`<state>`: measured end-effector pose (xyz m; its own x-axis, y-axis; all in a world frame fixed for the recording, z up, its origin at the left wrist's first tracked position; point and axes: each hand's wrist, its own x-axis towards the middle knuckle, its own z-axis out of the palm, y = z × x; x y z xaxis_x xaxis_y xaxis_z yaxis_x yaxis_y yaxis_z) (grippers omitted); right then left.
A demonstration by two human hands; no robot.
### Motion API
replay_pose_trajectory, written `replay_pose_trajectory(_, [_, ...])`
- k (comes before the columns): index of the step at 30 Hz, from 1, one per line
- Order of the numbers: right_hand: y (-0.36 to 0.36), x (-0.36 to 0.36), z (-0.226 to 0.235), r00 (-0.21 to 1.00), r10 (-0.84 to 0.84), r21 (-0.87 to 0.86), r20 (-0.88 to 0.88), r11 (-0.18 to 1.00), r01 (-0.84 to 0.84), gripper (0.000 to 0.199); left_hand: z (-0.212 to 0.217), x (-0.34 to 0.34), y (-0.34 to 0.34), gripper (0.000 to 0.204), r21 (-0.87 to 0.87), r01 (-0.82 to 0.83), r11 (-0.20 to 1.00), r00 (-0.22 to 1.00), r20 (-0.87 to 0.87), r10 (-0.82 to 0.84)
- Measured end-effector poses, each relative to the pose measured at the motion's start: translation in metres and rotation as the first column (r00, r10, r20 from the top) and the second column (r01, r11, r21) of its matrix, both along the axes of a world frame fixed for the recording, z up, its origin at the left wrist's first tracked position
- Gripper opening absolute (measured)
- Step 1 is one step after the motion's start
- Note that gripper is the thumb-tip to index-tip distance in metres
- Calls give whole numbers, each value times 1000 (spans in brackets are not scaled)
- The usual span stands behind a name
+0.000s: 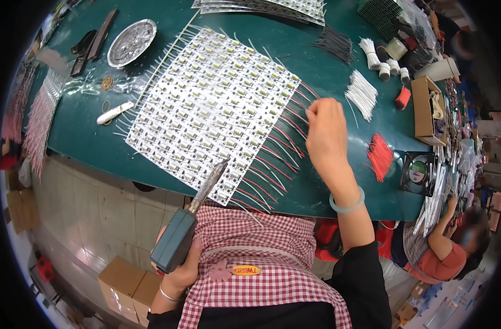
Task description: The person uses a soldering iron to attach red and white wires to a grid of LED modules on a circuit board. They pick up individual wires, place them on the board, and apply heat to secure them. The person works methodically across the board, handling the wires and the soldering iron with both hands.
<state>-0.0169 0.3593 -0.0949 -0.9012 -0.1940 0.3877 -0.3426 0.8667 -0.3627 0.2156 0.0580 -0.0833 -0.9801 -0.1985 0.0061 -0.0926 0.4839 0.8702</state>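
A white panel of small circuit boards (pixel 212 104) lies on the green table, with yellowish parts in rows. Red and white wires (pixel 269 170) stick out along its right side. My left hand (pixel 187 268) is wrapped round the blue-grey handle of a soldering gun (pixel 175 241), whose dark tip is over the panel's near part. Beside the upper right edge of the panel is my right hand (pixel 327 134), its fingers pinched together next to the red wire ends. What the pinch holds, if anything, is hidden. A pale bangle (pixel 347 200) circles the right wrist.
Bundles of white wires (pixel 362 96), red wires (pixel 379 157) and black wires (pixel 334 44) lie to the right. A round metal dish (pixel 132 43) sits at the far left. Near the right edge are a cardboard box (pixel 426 109) and a black fan (pixel 418 172). A co-worker (pixel 442 247) sits at right.
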Motion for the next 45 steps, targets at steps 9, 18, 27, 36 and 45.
replay_pose_trajectory(9, [-60,100,1,939,323,-380,115,888,-259,16,1,9,-2,26,53,-7,999,1000,23,6])
replay_pose_trajectory(18, [-76,113,-19,967,230,-290,107,938,-191,16,4,13,-3,24,-7,89,996,996,33,-89])
replay_pose_trajectory(27, [-78,113,-17,971,210,-250,115,952,-176,16,6,3,3,22,-46,125,991,990,-53,-127])
replay_pose_trajectory(36, [-77,113,-17,971,206,-233,123,957,-174,16,10,1,1,22,-86,154,984,987,-39,-158])
replay_pose_trajectory(45, [-77,113,-16,969,213,-229,121,956,-182,16,-7,18,-8,22,-45,117,992,993,-25,-118])
